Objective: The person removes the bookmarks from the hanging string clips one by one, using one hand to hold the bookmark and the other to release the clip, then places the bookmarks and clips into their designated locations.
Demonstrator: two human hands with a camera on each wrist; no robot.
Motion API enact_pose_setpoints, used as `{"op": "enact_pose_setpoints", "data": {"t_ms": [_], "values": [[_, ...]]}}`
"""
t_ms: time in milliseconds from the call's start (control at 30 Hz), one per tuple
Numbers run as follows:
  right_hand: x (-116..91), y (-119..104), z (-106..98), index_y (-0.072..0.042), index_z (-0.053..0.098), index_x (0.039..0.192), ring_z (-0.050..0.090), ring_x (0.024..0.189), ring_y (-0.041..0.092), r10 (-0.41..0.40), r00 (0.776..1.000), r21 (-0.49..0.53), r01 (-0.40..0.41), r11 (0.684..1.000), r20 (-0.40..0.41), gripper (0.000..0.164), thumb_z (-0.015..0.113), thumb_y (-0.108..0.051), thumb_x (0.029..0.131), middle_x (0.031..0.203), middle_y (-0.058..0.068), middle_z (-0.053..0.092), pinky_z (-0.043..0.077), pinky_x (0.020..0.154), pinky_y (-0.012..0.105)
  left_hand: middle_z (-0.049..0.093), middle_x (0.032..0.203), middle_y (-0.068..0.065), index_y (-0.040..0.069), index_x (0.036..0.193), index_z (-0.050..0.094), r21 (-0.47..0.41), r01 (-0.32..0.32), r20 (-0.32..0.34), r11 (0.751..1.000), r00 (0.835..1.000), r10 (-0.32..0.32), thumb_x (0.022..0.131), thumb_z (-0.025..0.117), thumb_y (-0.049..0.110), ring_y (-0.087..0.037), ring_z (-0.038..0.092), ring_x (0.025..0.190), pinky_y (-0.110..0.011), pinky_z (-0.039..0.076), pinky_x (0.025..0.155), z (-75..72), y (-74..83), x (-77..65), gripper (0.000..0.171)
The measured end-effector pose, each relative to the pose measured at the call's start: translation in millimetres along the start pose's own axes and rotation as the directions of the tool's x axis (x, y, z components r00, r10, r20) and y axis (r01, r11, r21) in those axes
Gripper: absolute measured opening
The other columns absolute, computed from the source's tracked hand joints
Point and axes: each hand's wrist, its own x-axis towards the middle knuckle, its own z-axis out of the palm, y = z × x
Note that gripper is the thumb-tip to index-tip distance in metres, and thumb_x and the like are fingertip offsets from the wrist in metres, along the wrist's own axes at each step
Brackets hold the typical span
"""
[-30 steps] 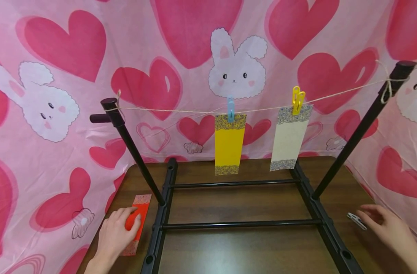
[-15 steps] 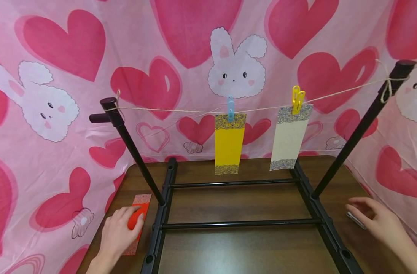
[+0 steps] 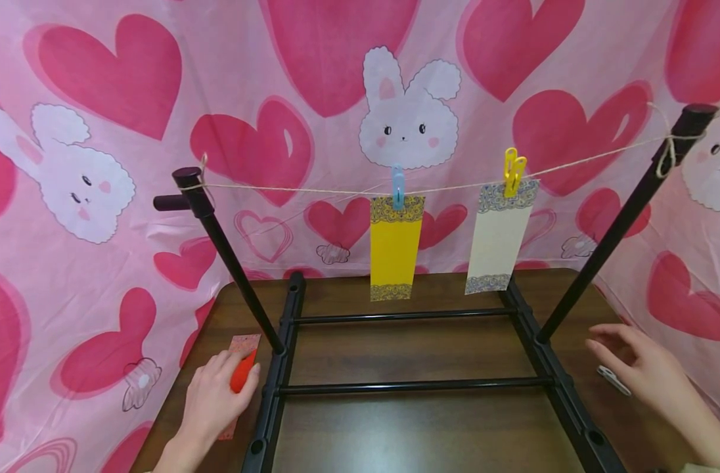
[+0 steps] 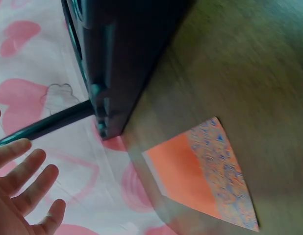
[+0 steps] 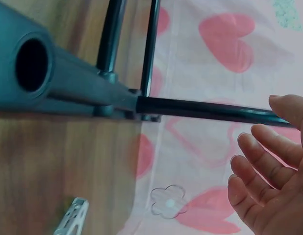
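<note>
Above the red-orange paper strip [image 3: 242, 372] with patterned ends, at the left of the table, hovers my left hand [image 3: 217, 394], fingers loosely bent and holding nothing. In the left wrist view the orange strip [image 4: 186, 169] lies flat, apart from the fingers. My right hand [image 3: 644, 368] is at the right, relaxed, over a small white clothespin [image 3: 614, 380] on the table. The right wrist view shows that clothespin [image 5: 73, 218] below the loosely spread fingers. A blue clothespin [image 3: 398, 188] holds a yellow strip [image 3: 397, 249] on the string, and a yellow clothespin [image 3: 514, 173] holds a cream strip [image 3: 499, 243].
A black frame [image 3: 416, 387] stands on the brown wooden table [image 3: 419, 433]. Its two slanting posts, left post [image 3: 236, 272] and right post [image 3: 608, 253], carry the string [image 3: 289, 190]. Pink cloth [image 3: 330, 144] with hearts and rabbits hangs behind and at the sides.
My left hand has shifted slightly right over the red-orange strip. My right hand has moved up and left past the white clothespin, which stays on the table. The hanging strips have not moved.
</note>
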Motion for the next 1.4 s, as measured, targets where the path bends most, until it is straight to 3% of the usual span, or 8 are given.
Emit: {"op": "enact_pose_setpoints", "data": {"t_ms": [100, 200, 433, 633, 867, 1033, 1233, 1400], "values": [[1.8, -6.2, -0.4, -0.004, 0.070, 0.113, 0.047, 0.075, -0.014, -0.037, 0.999, 0.013, 0.038, 0.999, -0.034, 0.028, 0.081, -0.017, 0.091, 0.097, 0.006, 0.072, 0.042, 0.061, 0.008, 0.074, 0.110, -0.017, 0.011, 0.122, 0.072, -0.022, -0.014, -0.004, 1.000, 1.000, 0.014, 0.084, 0.079, 0.024, -0.036, 0.068, 0.093, -0.063, 0.056, 0.081, -0.4, 5.1, 2.8, 0.041], [3.5, -13.8, -1.4, -0.006, 0.071, 0.113, 0.048, 0.077, -0.013, -0.068, 0.997, 0.024, 0.069, 0.997, -0.047, 0.028, 0.082, -0.016, 0.089, 0.097, 0.002, 0.070, 0.042, 0.063, 0.006, 0.074, 0.117, -0.016, 0.011, 0.122, 0.072, -0.037, -0.027, -0.006, 0.999, 1.000, 0.026, 0.084, 0.079, 0.024, -0.037, 0.069, 0.098, -0.063, 0.056, 0.082, -0.9, 10.7, 6.8, 0.041], [12.0, -32.7, -5.9, -0.005, 0.070, 0.116, 0.048, 0.076, -0.006, -0.103, 0.995, 0.015, 0.103, 0.995, -0.019, 0.031, 0.082, -0.017, 0.090, 0.105, 0.019, 0.071, 0.046, 0.059, 0.013, 0.075, 0.116, -0.012, 0.010, 0.117, 0.074, -0.061, -0.078, -0.033, 0.995, 0.997, 0.076, 0.084, 0.078, 0.025, -0.037, 0.070, 0.105, -0.060, 0.056, 0.082, -0.4, 24.0, 17.5, 0.036], [18.9, -43.5, -7.2, -0.007, 0.071, 0.116, 0.048, 0.076, -0.002, -0.129, 0.992, 0.007, 0.129, 0.992, -0.009, 0.031, 0.082, -0.018, 0.090, 0.105, 0.018, 0.072, 0.047, 0.058, 0.018, 0.075, 0.107, -0.008, 0.011, 0.114, 0.075, -0.091, -0.141, -0.093, 0.986, 0.987, 0.133, 0.084, 0.078, 0.024, -0.032, 0.070, 0.098, -0.055, 0.055, 0.078, 4.4, 33.2, 26.3, 0.033], [22.4, -55.7, -9.3, -0.009, 0.071, 0.117, 0.048, 0.083, -0.005, -0.175, 0.984, 0.000, 0.175, 0.985, -0.035, 0.032, 0.083, -0.017, 0.089, 0.108, 0.016, 0.072, 0.043, 0.065, 0.010, 0.075, 0.103, -0.006, 0.010, 0.112, 0.074, -0.123, -0.210, -0.132, 0.970, 0.972, 0.193, 0.085, 0.077, 0.024, -0.028, 0.070, 0.092, -0.055, 0.053, 0.085, 12.0, 43.4, 35.0, 0.030], [22.9, -66.8, -9.4, -0.013, 0.073, 0.115, 0.047, 0.091, -0.009, -0.234, 0.968, 0.015, 0.237, 0.971, -0.089, 0.032, 0.085, -0.012, 0.086, 0.106, 0.009, 0.072, 0.040, 0.072, 0.010, 0.075, 0.104, -0.005, 0.012, 0.113, 0.075, -0.150, -0.199, -0.110, 0.968, 0.977, 0.184, 0.087, 0.077, 0.025, -0.025, 0.068, 0.090, -0.050, 0.055, 0.079, 16.0, 53.1, 40.8, 0.030], [25.4, -77.3, -7.1, -0.014, 0.073, 0.114, 0.048, 0.095, -0.010, -0.326, 0.936, 0.013, 0.331, 0.944, -0.134, 0.037, 0.087, -0.005, 0.081, 0.103, -0.003, 0.068, 0.038, 0.078, 0.010, 0.075, 0.108, -0.004, 0.014, 0.117, 0.074, -0.181, -0.170, -0.062, 0.969, 0.985, 0.161, 0.088, 0.077, 0.028, -0.025, 0.069, 0.094, -0.051, 0.057, 0.081, 18.5, 64.9, 46.4, 0.032], [28.5, -84.7, -8.8, -0.015, 0.072, 0.115, 0.048, 0.095, -0.005, -0.347, 0.929, 0.001, 0.351, 0.937, -0.129, 0.038, 0.087, -0.007, 0.081, 0.103, -0.003, 0.068, 0.038, 0.078, 0.012, 0.076, 0.109, -0.003, 0.013, 0.120, 0.073, -0.206, -0.160, -0.031, 0.965, 0.987, 0.157, 0.089, 0.077, 0.028, -0.023, 0.069, 0.097, -0.050, 0.057, 0.083, 19.7, 72.7, 50.6, 0.034]]}}
